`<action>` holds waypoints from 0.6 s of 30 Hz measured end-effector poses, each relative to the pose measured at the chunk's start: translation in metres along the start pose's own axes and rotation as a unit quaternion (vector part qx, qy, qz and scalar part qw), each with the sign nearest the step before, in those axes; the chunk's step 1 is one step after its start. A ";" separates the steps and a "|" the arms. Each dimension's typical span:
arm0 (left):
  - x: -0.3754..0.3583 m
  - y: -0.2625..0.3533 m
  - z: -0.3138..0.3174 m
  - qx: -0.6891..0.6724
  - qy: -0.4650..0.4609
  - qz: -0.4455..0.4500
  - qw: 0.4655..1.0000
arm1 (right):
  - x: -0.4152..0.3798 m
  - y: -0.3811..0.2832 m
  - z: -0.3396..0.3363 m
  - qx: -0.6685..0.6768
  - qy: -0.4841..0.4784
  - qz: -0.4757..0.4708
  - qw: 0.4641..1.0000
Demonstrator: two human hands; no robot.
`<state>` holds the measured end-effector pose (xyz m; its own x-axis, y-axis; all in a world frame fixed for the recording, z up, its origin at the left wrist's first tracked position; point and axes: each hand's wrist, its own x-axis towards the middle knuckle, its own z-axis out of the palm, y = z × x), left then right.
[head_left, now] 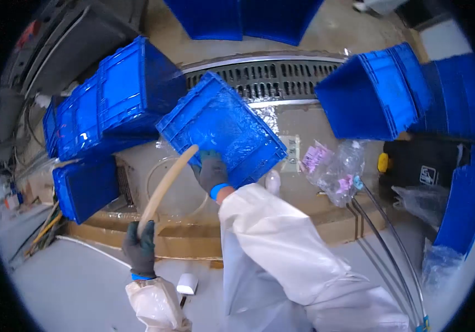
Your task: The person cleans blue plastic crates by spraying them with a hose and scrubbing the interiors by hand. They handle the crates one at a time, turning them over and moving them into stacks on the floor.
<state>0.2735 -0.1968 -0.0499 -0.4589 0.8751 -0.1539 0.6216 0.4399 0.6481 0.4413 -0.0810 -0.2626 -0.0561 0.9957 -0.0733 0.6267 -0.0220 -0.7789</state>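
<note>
My left hand (pixel 141 250), in a dark glove with a blue cuff band, is closed around a pale, flexible hose (pixel 165 184). The hose's upper end points at a wet blue plastic crate (pixel 226 124), and water spreads over the crate's surface. At the crate's near left side, my gloved right hand (pixel 211 170) grips its edge; some of the fingers are hidden. The crate sits tilted, between other blue crates.
Wet blue crates (pixel 118 91) stand at left, and more crates (pixel 384 91) at right. A floor drain grate (pixel 265 77) runs behind. Crumpled clear plastic bags (pixel 340 166) lie right of the crate. Thin dark hoses (pixel 387 243) cross the lower right.
</note>
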 end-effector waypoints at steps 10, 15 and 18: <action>-0.047 0.005 0.031 0.154 -0.050 -0.014 0.987 | -0.043 -0.111 -0.087 0.585 -0.145 0.320 0.731; -0.071 0.021 0.027 0.058 -0.129 0.063 0.988 | -0.077 -0.083 -0.097 0.652 -0.049 0.392 0.647; -0.083 0.014 0.029 0.030 -0.256 0.037 0.965 | -0.097 -0.055 -0.105 0.640 0.016 0.444 0.627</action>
<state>0.3387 -0.2579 -0.0498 -0.0469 0.8824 -0.4681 0.6834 0.3702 0.6293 0.4935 -0.1666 -0.1470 -0.0977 0.5416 -0.8349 -0.7390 -0.6013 -0.3037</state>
